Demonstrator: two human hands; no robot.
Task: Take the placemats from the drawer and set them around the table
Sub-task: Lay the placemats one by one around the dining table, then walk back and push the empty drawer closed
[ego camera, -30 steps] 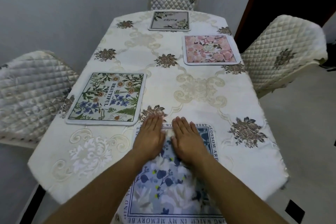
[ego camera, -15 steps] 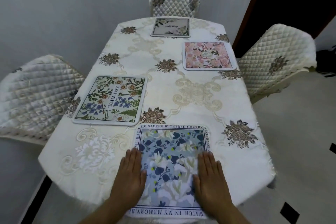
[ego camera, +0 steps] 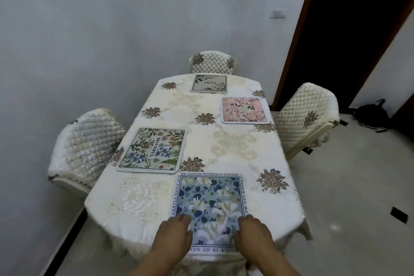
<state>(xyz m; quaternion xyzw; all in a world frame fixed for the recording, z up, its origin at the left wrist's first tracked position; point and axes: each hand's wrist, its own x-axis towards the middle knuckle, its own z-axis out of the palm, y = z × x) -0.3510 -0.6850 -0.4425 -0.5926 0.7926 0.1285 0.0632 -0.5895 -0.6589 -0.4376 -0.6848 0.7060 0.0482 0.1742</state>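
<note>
Now | your left hand (ego camera: 174,237) and right hand (ego camera: 253,235) rest flat, unclenched, on the 6 o'clock blue placemat (ego camera: 210,199) | likely squaring it to the surface (ego camera: 268,141) edge.

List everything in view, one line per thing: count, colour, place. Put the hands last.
table: one, cream cloth with brown flower motifs, centre of view
blue placemat: one, blue and white floral, near edge of the table
green placemat: one, green and blue botanical, left side of the table
pink placemat: one, pink floral, right side of the table
grey placemat: one, grey-beige, far end of the table
left chair: one, cream quilted cover, left of the table
far chair: one, cream quilted cover, far end
right chair: one, cream quilted cover, right of the table
bag: one, black, on the floor at far right
left hand: one, rests on the blue placemat's near left corner
right hand: one, rests on its near right corner
</note>
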